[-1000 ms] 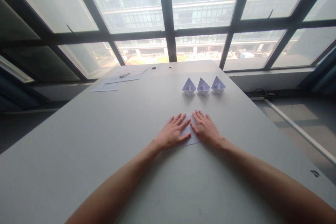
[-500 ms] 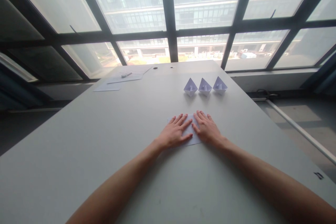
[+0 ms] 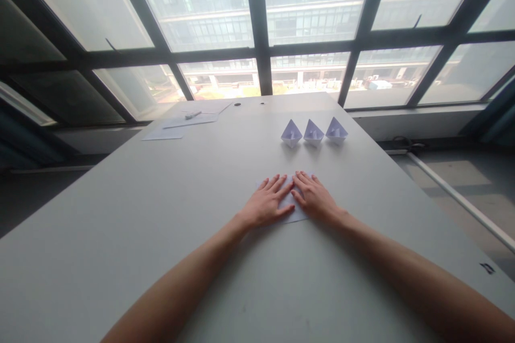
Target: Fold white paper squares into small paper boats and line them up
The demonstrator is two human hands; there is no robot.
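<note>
A sheet of white paper (image 3: 295, 215) lies flat on the table, mostly covered by my hands. My left hand (image 3: 267, 202) rests on its left part, fingers spread and palm down. On the right part lies my right hand (image 3: 314, 196), also palm down with its fingers stretched out. The index fingers of both hands nearly meet near the middle of the paper. Beyond them stand three folded paper boats in a row: a left one (image 3: 291, 134), a middle one (image 3: 313, 134) and a right one (image 3: 336, 132).
Several flat paper sheets (image 3: 164, 133) lie at the table's far left, with a small whitish object (image 3: 193, 115) on top. The white table (image 3: 140, 214) reaches toward the large windows. A black mark (image 3: 487, 268) shows near its right edge.
My right hand has slid slightly left, its fingertips now closer to the left hand's fingers. The left hand stays in place on the paper.
</note>
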